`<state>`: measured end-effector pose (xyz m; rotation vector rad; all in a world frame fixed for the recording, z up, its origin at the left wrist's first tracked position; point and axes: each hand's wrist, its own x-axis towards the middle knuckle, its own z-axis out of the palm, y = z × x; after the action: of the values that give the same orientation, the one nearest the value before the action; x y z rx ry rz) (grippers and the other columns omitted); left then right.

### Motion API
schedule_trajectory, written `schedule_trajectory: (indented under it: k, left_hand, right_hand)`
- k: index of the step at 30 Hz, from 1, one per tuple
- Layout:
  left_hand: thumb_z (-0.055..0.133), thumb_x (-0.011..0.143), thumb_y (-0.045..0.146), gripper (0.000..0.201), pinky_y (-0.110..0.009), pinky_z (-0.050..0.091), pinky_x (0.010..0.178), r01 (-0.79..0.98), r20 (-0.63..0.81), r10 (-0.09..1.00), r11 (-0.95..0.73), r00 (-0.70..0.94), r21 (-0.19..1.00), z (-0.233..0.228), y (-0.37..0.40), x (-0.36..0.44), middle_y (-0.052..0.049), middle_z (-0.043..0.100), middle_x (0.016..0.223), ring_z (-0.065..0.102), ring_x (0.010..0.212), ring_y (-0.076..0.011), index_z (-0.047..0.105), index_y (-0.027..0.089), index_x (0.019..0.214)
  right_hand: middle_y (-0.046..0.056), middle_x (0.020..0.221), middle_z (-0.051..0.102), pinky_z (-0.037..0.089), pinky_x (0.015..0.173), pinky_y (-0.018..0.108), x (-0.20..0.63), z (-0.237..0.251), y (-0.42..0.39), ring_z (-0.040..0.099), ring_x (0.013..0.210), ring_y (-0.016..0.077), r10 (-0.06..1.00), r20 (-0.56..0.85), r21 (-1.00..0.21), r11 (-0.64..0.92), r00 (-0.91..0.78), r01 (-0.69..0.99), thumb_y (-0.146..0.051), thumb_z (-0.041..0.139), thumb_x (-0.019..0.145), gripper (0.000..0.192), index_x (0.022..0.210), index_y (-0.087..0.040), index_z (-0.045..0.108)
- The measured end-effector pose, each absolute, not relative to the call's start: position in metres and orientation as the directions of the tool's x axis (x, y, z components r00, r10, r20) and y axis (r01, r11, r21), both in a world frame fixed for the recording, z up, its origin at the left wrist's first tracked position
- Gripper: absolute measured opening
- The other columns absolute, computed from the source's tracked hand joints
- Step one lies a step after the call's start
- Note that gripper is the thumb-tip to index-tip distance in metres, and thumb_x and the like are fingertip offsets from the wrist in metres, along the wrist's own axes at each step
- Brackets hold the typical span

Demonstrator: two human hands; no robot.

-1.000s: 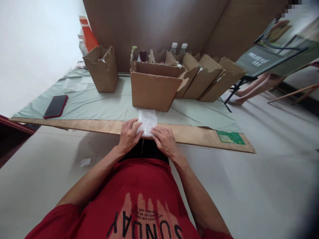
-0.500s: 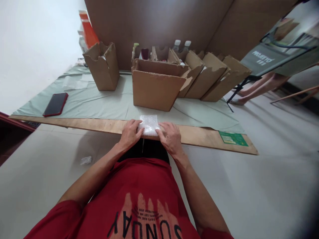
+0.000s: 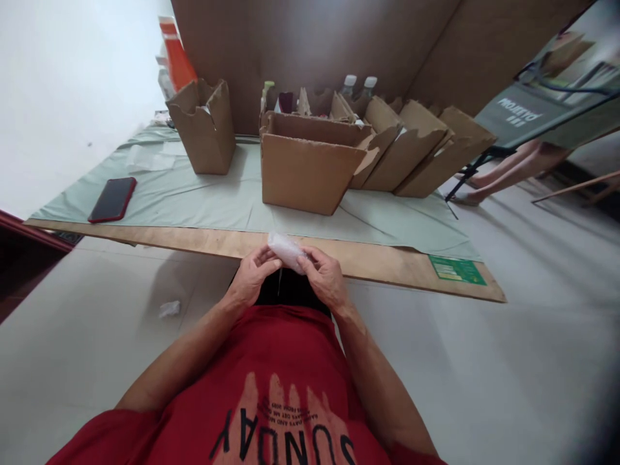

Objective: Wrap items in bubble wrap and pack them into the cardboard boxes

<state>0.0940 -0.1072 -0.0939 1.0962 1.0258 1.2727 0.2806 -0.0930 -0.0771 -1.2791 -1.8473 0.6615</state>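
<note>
A: How are the hands sitting?

B: Both are coming together at the near edge of the table (image 3: 387,261), just in front of the red shirt. The left hand (image 3: 252,279) is angling in from the left with its forearm running back down toward the body, wrist slightly bent, knuckles facing up. The right hand (image 3: 323,278) is mirroring it from the other side.

A: And the fingers?

B: They are curling in on both hands, pinching a small bubble-wrap bundle (image 3: 287,248) between them. The left fingertips are pressing against its left end; the right fingers are wrapping over its right end.

A: Where is the bundle lying?

B: It is being held right at the wooden lip of the table, tilted, nearer than the pale green cloth (image 3: 203,200). I cannot tell whether it is touching the wood.

A: What is standing beyond it?

B: An open cardboard box (image 3: 305,171) is sitting straight ahead on the cloth, with more open boxes (image 3: 416,155) leaning to its right and one (image 3: 206,126) to its left. A red phone (image 3: 113,199) is lying well off to the left.
</note>
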Motion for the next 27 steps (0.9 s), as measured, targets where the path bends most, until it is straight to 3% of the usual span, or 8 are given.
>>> schedule_trajectory:
  k: [3,7,10,13,15,17,22,27]
  left_hand:
    - [0.08,0.072,0.045,0.055,-0.041,0.056,0.1,-0.331,-0.027,0.996,0.052,0.079,0.942,-0.096,-0.108,0.103,-0.013,0.073,0.12,0.07,0.114,-0.0268,0.065,0.016,0.117]
    - [0.082,0.069,0.039,0.051,-0.035,0.055,0.097,-0.417,-0.073,0.996,0.089,0.054,0.905,-0.101,-0.108,0.106,-0.007,0.073,0.11,0.07,0.105,-0.0209,0.061,0.018,0.111]
    - [0.081,0.069,0.036,0.046,-0.033,0.053,0.092,-0.43,-0.089,0.995,0.097,0.04,0.898,-0.1,-0.109,0.106,-0.004,0.071,0.101,0.069,0.099,-0.0192,0.06,0.019,0.106]
    - [0.081,0.069,0.033,0.043,-0.032,0.053,0.087,-0.422,-0.094,0.994,0.105,0.049,0.9,-0.094,-0.111,0.106,-0.001,0.07,0.095,0.068,0.093,-0.0188,0.06,0.02,0.105]
    - [0.08,0.068,0.031,0.041,-0.031,0.053,0.085,-0.415,-0.088,0.994,0.106,0.063,0.903,-0.087,-0.111,0.106,-0.001,0.07,0.093,0.068,0.09,-0.0184,0.061,0.02,0.103]
    - [0.081,0.068,0.03,0.042,-0.029,0.052,0.082,-0.409,-0.077,0.994,0.102,0.079,0.907,-0.079,-0.109,0.105,-0.001,0.07,0.093,0.067,0.089,-0.0179,0.062,0.019,0.105]
    - [0.084,0.066,0.031,0.059,-0.029,0.054,0.08,-0.355,-0.091,0.99,0.125,0.109,0.927,-0.059,-0.101,0.104,-0.002,0.073,0.097,0.068,0.086,-0.0175,0.061,0.021,0.119]
    - [0.072,0.071,0.025,0.023,-0.027,0.052,0.069,-0.165,-0.102,0.989,0.119,0.107,0.979,-0.055,-0.092,0.109,-0.001,0.072,0.088,0.066,0.076,-0.0175,0.064,0.023,0.092]
  right_hand:
    - [0.006,0.102,0.08,0.057,0.08,0.03,0.278,-0.076,-0.106,0.074,0.091,0.0208,0.937,0.272,-0.815,0.346,-0.22,0.464,-0.037,0.052,0.098,0.031,0.107,-0.02,0.075]
    - [0.005,0.094,0.078,0.057,0.079,0.032,0.279,-0.074,-0.111,0.072,0.087,0.0215,0.942,0.26,-0.834,0.329,-0.211,0.443,-0.04,0.055,0.095,0.028,0.101,-0.021,0.076]
    - [0.01,0.111,0.076,0.056,0.095,0.041,0.282,-0.071,-0.108,0.069,0.107,0.0272,0.943,0.3,-0.823,0.333,-0.145,0.46,-0.043,0.064,0.09,0.029,0.106,-0.021,0.074]
    - [0.014,0.132,0.069,0.055,0.1,0.043,0.286,-0.064,-0.103,0.066,0.121,0.0285,0.953,0.233,-0.889,0.29,-0.196,0.355,-0.05,0.069,0.086,0.053,0.13,-0.022,0.066]
    - [0.013,0.13,0.071,0.057,0.096,0.04,0.289,-0.059,-0.098,0.069,0.115,0.0262,0.942,0.118,-0.94,0.208,-0.314,0.269,-0.053,0.07,0.086,0.06,0.137,-0.02,0.062]
    - [0.01,0.12,0.075,0.058,0.091,0.037,0.291,-0.054,-0.094,0.072,0.105,0.0237,0.918,0.045,-0.955,0.155,-0.394,0.254,-0.05,0.07,0.087,0.054,0.131,-0.019,0.066]
    - [0.003,0.094,0.076,0.054,0.071,0.029,0.297,-0.043,-0.086,0.068,0.081,0.0185,0.939,0.012,-0.943,0.125,-0.344,0.308,-0.041,0.067,0.089,0.03,0.108,-0.019,0.074]
    - [0.003,0.102,0.077,0.054,0.082,0.032,0.302,-0.035,-0.081,0.069,0.091,0.0215,0.917,-0.08,-0.92,0.082,-0.39,0.383,-0.026,0.069,0.081,0.034,0.114,-0.023,0.074]
